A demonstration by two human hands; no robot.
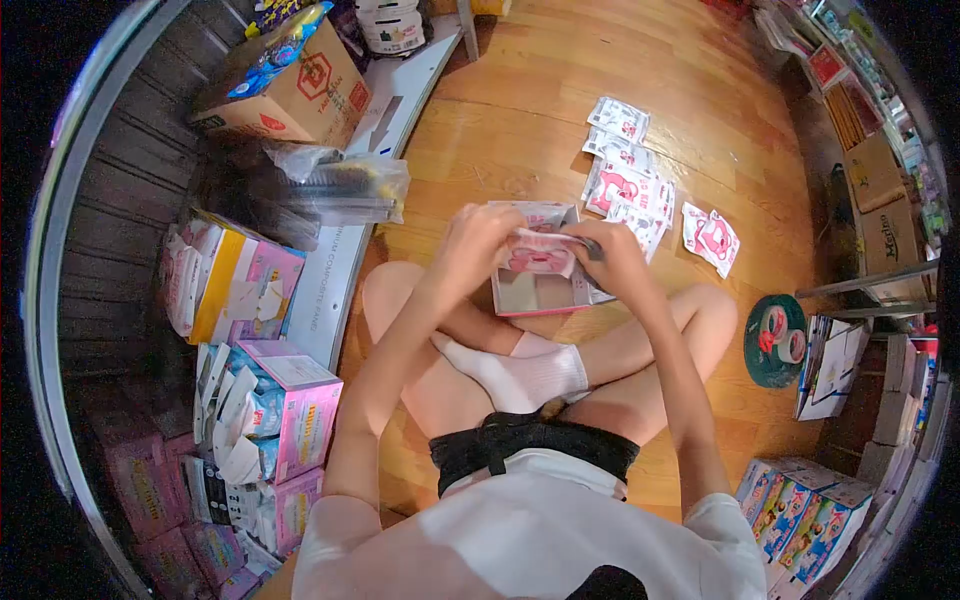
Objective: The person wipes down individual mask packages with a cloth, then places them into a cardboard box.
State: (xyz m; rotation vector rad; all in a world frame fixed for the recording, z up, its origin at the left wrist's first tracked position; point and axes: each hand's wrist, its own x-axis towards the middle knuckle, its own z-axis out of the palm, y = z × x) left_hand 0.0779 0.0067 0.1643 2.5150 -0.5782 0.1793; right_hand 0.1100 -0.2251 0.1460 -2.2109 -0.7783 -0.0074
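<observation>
I sit cross-legged on a wooden floor. My left hand [478, 240] and my right hand [612, 255] together grip a pink-and-white packet [540, 250], held just above an open pink box [535, 295] that rests on the floor in front of my shins. The left hand pinches the packet's left edge, the right hand its right edge. Beyond the box lie several matching pink-and-white packets [628, 190], spread flat on the floor, with one more packet [712, 238] off to the right.
Pink cartons [290, 410] stuffed with packets line the left side, next to a yellow-and-pink box [230, 280] and a cardboard carton [295, 85]. A clear plastic bag [335, 185] lies near them. Tape rolls on a green disc [775, 338] and colourful boxes [800, 505] sit right.
</observation>
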